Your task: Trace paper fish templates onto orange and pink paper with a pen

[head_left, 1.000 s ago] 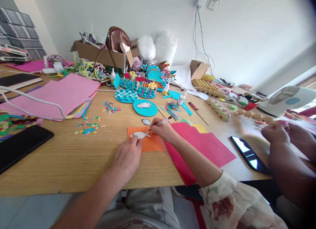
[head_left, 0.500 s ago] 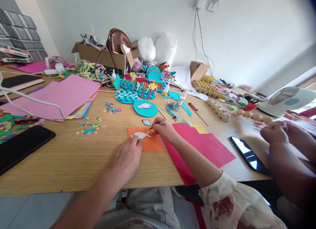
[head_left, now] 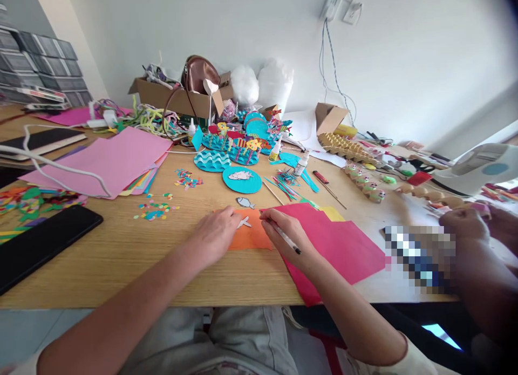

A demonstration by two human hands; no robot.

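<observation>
My left hand (head_left: 214, 236) lies flat, fingers spread, over a white paper fish (head_left: 243, 222) on a small orange sheet (head_left: 253, 237); only the fish's tail shows. My right hand (head_left: 289, 236) is closed round a white pen (head_left: 285, 238) whose dark tip points back toward me, its fingertips resting on the orange sheet's right edge. A second grey paper fish (head_left: 245, 203) lies just beyond on the wooden table (head_left: 121, 261). A red-pink sheet (head_left: 335, 245) sits under my right wrist.
Another person's hands (head_left: 473, 224) work at the right. A black phone (head_left: 38, 245) lies at left, pink paper stack (head_left: 109, 159) behind it, confetti bits (head_left: 156, 209), teal craft discs (head_left: 242, 179), a cardboard box (head_left: 182, 97), egg cartons (head_left: 356, 172).
My left hand slid forward and covered the white fish. My right hand lifted the pen off the fish and turned it so the tip points toward me. The view shifted a little.
</observation>
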